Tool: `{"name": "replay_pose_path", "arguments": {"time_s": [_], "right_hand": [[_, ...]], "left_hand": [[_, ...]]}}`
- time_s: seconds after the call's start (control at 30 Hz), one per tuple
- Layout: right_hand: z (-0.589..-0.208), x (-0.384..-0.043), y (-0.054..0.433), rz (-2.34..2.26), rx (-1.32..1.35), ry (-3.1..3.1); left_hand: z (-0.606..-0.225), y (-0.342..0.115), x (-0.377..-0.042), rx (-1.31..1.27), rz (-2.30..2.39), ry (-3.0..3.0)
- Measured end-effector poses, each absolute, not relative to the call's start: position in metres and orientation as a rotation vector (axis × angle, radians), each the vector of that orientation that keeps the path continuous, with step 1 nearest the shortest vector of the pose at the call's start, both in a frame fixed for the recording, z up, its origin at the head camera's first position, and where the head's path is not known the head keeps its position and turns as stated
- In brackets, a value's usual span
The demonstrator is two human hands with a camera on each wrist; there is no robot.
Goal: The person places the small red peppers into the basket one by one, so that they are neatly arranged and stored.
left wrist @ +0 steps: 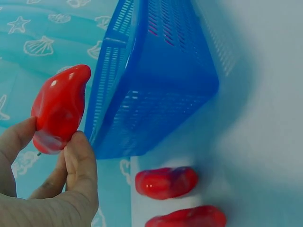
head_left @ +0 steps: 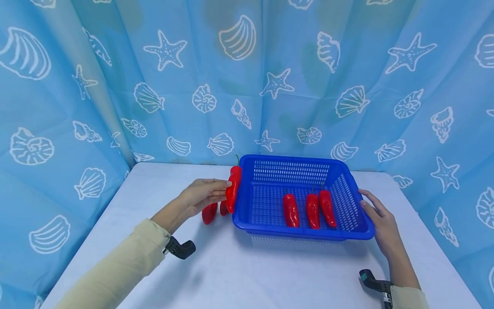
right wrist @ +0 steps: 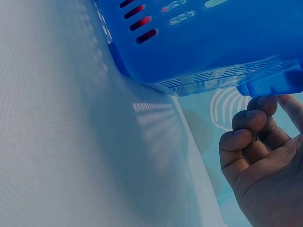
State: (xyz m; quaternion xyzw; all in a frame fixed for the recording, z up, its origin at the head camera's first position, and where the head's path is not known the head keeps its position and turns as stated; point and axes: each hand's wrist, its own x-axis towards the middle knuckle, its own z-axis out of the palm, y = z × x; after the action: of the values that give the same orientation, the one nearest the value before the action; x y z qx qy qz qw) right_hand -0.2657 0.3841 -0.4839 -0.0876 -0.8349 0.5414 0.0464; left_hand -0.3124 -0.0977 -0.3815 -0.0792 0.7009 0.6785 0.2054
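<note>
My left hand [head_left: 202, 195] pinches a red chili pepper [head_left: 233, 189] between thumb and fingers, its green stem pointing up. In the left wrist view that pepper [left wrist: 61, 109] is held beside the outer rim of the blue plastic basket [left wrist: 130, 71], higher than the table. My right hand [head_left: 384, 225] grips the right-hand rim of the basket [head_left: 301, 233]; the right wrist view shows its fingers [right wrist: 248, 120] curled under the rim. Inside the basket lie three red peppers, one of them nearer the middle [head_left: 291, 210] and two close together toward the right [head_left: 313, 211].
Two more red peppers, one farther left [head_left: 209, 213] and one partly hidden by the held pepper [head_left: 224, 208], lie on the white tabletop [head_left: 278, 274] left of the basket. Behind the table hangs a blue curtain [head_left: 251, 86] with white shells and starfish.
</note>
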Motion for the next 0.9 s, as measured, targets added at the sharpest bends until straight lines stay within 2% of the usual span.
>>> {"name": "replay_pose_path", "arguments": {"time_s": [0.9], "right_hand": [[-0.481, -0.264, 0.381, 1.632, -0.276, -2.568]], "left_hand": [[-0.376, -0.063, -0.312, -0.172, 1.920, 1.877]]}}
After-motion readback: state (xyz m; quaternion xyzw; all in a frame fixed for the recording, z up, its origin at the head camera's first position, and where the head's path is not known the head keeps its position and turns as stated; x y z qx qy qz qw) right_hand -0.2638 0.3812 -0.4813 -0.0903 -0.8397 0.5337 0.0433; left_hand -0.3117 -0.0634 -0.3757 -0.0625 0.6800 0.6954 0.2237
